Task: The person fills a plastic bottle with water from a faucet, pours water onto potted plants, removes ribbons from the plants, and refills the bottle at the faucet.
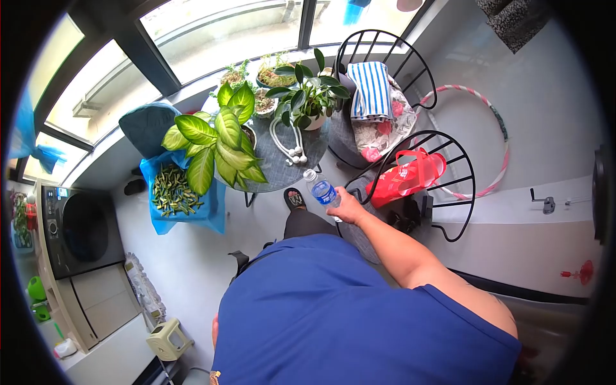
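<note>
My right hand [348,206] is closed around the lower part of a clear plastic water bottle [320,188] with a blue label. The bottle tilts up and to the left, near the front edge of the round grey table [273,172]. Whether it has a cap on, I cannot make out. Potted plants stand on that table, among them one with large yellow-green leaves [224,138] and one with dark green leaves [307,93]. Beside them lies a white cord with round beads [294,154]. Only a sliver of my left hand or arm [215,330] shows beside my blue shirt; its fingers are hidden.
Right of the table, a black-framed chair [431,80] bears a striped cloth [371,90]; a nearer one holds a red bag [407,176]. A hula hoop [502,122] leans behind. Left are a blue-lined container of green pods [173,192], a washing machine [83,224] and a stool [168,340].
</note>
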Tool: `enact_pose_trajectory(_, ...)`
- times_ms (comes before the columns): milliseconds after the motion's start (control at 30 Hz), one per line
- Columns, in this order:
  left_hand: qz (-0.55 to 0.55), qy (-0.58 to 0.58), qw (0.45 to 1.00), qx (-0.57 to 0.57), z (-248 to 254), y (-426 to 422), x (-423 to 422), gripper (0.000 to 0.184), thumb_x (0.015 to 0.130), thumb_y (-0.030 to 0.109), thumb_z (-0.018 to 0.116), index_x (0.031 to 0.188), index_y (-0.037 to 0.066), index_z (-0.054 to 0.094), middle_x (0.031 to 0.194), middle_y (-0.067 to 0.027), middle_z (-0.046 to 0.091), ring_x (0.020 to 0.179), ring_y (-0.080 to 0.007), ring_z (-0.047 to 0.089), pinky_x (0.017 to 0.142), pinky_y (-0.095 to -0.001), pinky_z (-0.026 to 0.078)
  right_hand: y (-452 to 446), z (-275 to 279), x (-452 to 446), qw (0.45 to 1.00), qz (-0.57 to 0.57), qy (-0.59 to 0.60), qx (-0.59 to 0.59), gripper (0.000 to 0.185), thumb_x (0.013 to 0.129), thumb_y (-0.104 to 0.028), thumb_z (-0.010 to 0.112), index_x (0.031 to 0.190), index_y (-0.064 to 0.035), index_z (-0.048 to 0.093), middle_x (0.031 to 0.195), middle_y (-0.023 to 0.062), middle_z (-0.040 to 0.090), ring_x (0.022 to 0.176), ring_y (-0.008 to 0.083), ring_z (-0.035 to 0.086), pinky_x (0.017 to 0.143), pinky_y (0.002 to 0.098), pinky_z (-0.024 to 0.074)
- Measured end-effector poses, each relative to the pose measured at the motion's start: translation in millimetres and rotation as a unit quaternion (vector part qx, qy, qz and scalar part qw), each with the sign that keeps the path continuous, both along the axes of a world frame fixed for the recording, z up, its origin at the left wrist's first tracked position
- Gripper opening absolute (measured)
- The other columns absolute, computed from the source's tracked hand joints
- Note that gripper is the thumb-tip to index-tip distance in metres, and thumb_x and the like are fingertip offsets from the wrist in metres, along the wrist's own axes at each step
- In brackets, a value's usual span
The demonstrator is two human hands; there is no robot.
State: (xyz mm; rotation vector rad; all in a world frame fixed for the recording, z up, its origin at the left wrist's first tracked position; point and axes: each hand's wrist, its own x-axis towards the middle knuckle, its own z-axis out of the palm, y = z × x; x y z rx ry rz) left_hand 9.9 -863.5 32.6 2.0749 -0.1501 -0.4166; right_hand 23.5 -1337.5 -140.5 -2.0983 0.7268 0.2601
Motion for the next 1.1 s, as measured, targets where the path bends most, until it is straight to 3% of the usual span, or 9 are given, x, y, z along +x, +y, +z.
enact_pose_trajectory(1100,-0.024,-0.033,0.991,0.126,-11,-73,23,0.046,0.093,0.027,0.050,0.127,-0.003,0.054,0.128,-0.0169,0.058,0.121,-0.0279,0.053,0.103,-0.0382,0.039,-93,-21,28,0.996,0.084,-0.001,0.039,0.071,0.064,-0.028,0.077,0.122,-0.0034,0.046,0.111,0.0203,0.063,0.106,0.0342,0.061,0.095,0.0382,0.0470)
